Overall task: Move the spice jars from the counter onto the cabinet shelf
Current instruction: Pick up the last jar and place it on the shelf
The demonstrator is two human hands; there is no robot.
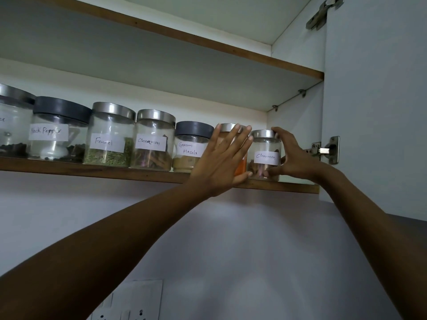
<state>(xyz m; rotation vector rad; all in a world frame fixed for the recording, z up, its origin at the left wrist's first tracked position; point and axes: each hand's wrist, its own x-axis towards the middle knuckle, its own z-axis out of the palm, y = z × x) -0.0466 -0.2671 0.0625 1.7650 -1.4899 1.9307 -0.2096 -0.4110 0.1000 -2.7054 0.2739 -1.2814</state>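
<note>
A row of glass spice jars stands on the lower cabinet shelf point(92, 170). From the left: a black pepper jar point(56, 132), a fennel jar point(108, 137), a cinnamon jar point(152, 142), a garam masala jar point(188, 148). My left hand point(221, 158) lies flat, fingers straight, against a jar with orange powder point(241, 168), mostly hiding it. My right hand point(293, 155) grips the rightmost jar point(265, 155), labelled cinnamon, with a finger on its steel lid and the thumb near its base. That jar stands on the shelf near the right end.
An upper shelf point(208, 46) runs above the jars. The open cabinet door point(374, 100) with its hinge point(328, 150) is at the right. A wall socket plate point(131, 301) sits on the wall below. A partly seen jar point(11, 125) stands at the far left.
</note>
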